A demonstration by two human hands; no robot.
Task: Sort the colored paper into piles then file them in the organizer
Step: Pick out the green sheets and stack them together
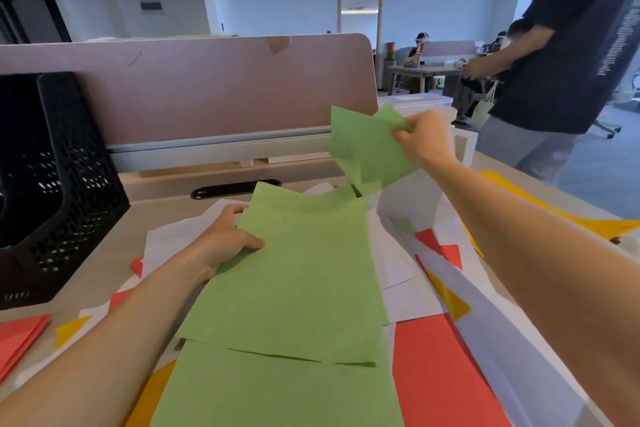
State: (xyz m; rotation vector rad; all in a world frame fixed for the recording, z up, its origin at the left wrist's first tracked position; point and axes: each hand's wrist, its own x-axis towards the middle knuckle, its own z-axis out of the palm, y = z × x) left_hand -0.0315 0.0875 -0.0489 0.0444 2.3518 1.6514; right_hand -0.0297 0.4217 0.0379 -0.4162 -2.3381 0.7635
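Observation:
A stack of green sheets (294, 288) lies across the middle of the desk on a jumble of white, red and yellow paper. My left hand (225, 239) grips the stack's left edge, thumb on top. My right hand (424, 137) is raised at the upper right and pinches a green sheet (363, 146) lifted above the pile. White sheets (408, 274), red sheets (440, 374) and yellow sheets (450, 298) lie mixed to the right. The black mesh organizer (59, 184) stands at the far left.
A mauve desk divider (207, 87) runs along the back. More red paper (20, 336) lies at the left edge, yellow paper (561, 208) at the right. A person in a dark shirt (568, 55) stands close at the right. A cable slot (235, 189) sits behind the pile.

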